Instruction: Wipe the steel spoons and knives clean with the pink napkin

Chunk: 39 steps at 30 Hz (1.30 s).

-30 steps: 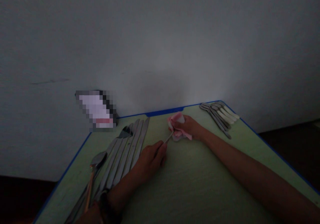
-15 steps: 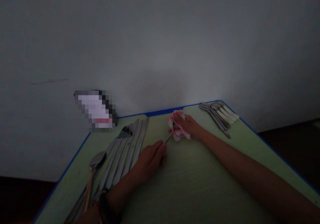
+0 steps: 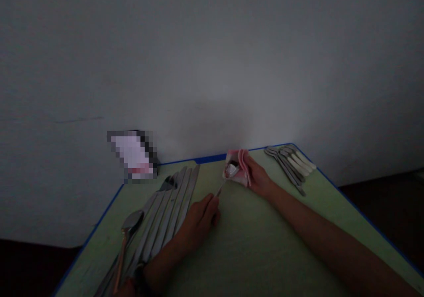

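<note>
My left hand (image 3: 201,215) is closed around the handle of a metal spoon (image 3: 232,169), whose bowl points away from me. Behind the bowl, a pink and white cloth (image 3: 244,167) is spread open, held by my right hand (image 3: 260,178). The spoon's bowl lies against the cloth, uncovered on the side facing me. Fingers of my right hand are mostly hidden behind the cloth. Just left of my left hand lies a row of several table knives (image 3: 165,213), partly covered by my forearm.
Larger spoons, one with a copper-coloured handle (image 3: 121,255), lie on the left of the green table (image 3: 258,253). Small spoons (image 3: 287,167) and white-handled cutlery (image 3: 303,160) are at the back right. A blurred phone-like device (image 3: 132,153) leans on the wall (image 3: 212,58).
The cloth, earlier wrapped and pinched around the spoon's bowl, is now opened out, and the bowl shows. My left hand keeps its hold on the handle. The view has tilted up slightly.
</note>
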Tool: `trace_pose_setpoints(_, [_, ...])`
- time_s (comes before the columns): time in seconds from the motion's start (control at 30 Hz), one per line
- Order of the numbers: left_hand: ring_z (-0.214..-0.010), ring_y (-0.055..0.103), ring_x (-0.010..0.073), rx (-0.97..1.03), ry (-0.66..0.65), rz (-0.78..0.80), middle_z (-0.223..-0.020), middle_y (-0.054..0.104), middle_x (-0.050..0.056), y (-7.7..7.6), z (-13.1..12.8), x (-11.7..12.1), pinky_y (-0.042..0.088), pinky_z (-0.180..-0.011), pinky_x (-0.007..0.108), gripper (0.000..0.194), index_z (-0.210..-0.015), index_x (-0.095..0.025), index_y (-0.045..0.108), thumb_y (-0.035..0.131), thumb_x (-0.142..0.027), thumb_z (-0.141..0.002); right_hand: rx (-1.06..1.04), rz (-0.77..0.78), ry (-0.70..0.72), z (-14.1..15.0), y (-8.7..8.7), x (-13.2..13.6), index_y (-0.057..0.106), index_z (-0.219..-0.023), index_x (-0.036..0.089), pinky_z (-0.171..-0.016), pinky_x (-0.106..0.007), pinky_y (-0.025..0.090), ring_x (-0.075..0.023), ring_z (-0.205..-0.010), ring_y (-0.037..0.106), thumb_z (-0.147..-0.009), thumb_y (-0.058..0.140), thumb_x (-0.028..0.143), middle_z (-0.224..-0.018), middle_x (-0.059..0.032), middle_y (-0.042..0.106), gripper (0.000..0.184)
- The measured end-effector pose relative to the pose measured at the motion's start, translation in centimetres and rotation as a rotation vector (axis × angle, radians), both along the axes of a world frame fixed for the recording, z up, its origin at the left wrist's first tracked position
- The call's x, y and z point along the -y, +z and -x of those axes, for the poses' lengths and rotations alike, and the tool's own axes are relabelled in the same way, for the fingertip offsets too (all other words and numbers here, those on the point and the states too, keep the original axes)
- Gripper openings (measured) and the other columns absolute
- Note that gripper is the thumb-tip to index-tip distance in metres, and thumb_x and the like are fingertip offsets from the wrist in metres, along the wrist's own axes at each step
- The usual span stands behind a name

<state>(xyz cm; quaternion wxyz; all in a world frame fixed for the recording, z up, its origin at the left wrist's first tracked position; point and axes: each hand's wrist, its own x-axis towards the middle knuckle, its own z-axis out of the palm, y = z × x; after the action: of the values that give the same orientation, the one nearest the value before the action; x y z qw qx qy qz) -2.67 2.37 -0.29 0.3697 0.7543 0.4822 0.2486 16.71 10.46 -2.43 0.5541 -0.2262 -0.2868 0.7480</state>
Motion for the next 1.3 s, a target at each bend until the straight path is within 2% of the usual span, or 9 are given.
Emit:
trace_pose_setpoints(0.17, [-0.052,0.049,0.0121,-0.021,0.0,0.005,-0.054,0.049,-0.003,0.2,0.0,0.0,0.036,-0.057,0.024,0.046,-0.06,-0.019,0.048,0.028,-0.038,-0.096,-0.078,0.056,0.112,-0.6,0.6,0.0,0.059,-0.114,0.02,-0.083,-0.037,0.052,-0.0191,-0.089,0.066,-0.094,0.03,0.041,-0.097,-0.005,0.07,0.041])
trace_pose_setpoints(0.37, [-0.051,0.048,0.0111,-0.046,-0.044,0.012,-0.053,0.049,-0.004,0.0,-0.1,0.2,0.036,-0.056,0.024,0.044,-0.061,-0.019,0.047,0.029,-0.038,-0.096,-0.009,-0.008,0.22,-0.4,0.2,0.2,0.055,-0.12,0.019,-0.083,-0.034,0.052,-0.0171,-0.086,0.067,-0.093,0.037,0.029,-0.095,-0.0057,0.07,0.034])
trace_pose_setpoints(0.5, [-0.05,0.048,0.0109,-0.037,-0.066,0.021,-0.052,0.048,-0.004,0.0,0.0,0.2,0.036,-0.055,0.023,0.045,-0.061,-0.019,0.047,0.028,-0.038,-0.096,0.021,0.081,0.255,-0.5,-0.2,0.1,0.059,-0.109,0.015,-0.081,-0.037,0.053,-0.0192,-0.079,0.068,-0.091,0.042,0.041,-0.084,-0.0068,0.071,0.036])
trace_pose_setpoints(0.63, [-0.05,0.048,0.0108,-0.031,-0.046,-0.005,-0.053,0.048,-0.004,-0.1,0.1,0.1,0.036,-0.056,0.023,0.045,-0.06,-0.018,0.048,0.028,-0.038,-0.096,-0.019,0.159,0.297,-0.7,0.1,0.0,0.061,-0.096,0.013,-0.084,-0.042,0.051,-0.0219,-0.078,0.068,-0.09,0.033,0.053,-0.079,-0.0083,0.071,0.049])
trace_pose_setpoints(0.77, [-0.05,0.047,0.0108,-0.024,0.006,-0.031,-0.053,0.049,-0.004,-0.2,0.1,0.1,0.035,-0.055,0.023,0.045,-0.06,-0.019,0.048,0.028,-0.037,-0.096,-0.041,0.152,0.294,-0.7,0.4,0.0,0.059,-0.1,0.013,-0.089,-0.043,0.048,-0.0218,-0.083,0.068,-0.092,0.028,0.053,-0.082,-0.0089,0.071,0.052])
trace_pose_setpoints(0.97, [-0.048,0.049,0.012,-0.046,-0.009,-0.013,-0.051,0.05,-0.003,-0.1,-0.2,0.1,0.036,-0.054,0.024,0.044,-0.06,-0.019,0.047,0.03,-0.039,-0.095,-0.02,0.119,0.404,-0.6,0.4,0.2,0.059,-0.103,0.009,-0.09,-0.042,0.048,-0.0219,-0.083,0.067,-0.089,0.026,0.06,-0.084,-0.012,0.07,0.062])
trace_pose_setpoints(1.23, [-0.052,0.05,0.0119,-0.008,-0.015,0.036,-0.055,0.052,-0.003,-0.2,-0.1,0.1,0.038,-0.056,0.024,0.041,-0.064,-0.019,0.048,0.031,-0.041,-0.095,-0.06,0.13,0.366,-0.5,1.0,0.7,0.057,-0.107,0.008,-0.09,-0.043,0.047,-0.023,-0.091,0.065,-0.09,0.017,0.06,-0.093,-0.0148,0.069,0.068])
trace_pose_setpoints(1.3, [-0.052,0.05,0.012,0.025,-0.009,0.049,-0.055,0.051,-0.004,-0.2,-0.1,0.1,0.038,-0.056,0.023,0.038,-0.073,-0.019,0.051,0.03,-0.04,-0.095,-0.048,0.145,0.333,-0.4,1.1,0.6,0.057,-0.107,0.009,-0.091,-0.043,0.047,-0.0229,-0.092,0.065,-0.09,0.019,0.06,-0.094,-0.0147,0.069,0.066])
